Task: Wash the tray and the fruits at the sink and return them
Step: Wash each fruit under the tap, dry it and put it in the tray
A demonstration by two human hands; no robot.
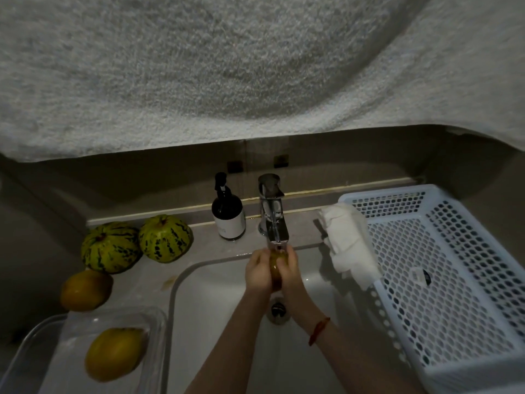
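Two striped melons (pixel 111 247) (pixel 165 238), three yellow fruits (pixel 86 290) (pixel 115 354) (pixel 275 275), one clear tray (pixel 159 322), one white basket (pixel 443 280).

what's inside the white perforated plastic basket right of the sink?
Inside the white perforated plastic basket, one small dark item with a white label lies on the floor. A crumpled white paper towel drapes over its left rim, hiding that corner. No fruit shows there.

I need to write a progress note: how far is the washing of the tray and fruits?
Done: cannot tell which fruit is already washed. One yellow-orange fruit lies in the clear plastic tray.

In hand: both hands, left and right, hold a small greenish fruit under the chrome tap.

Left: two striped green melons, another yellow-orange fruit.
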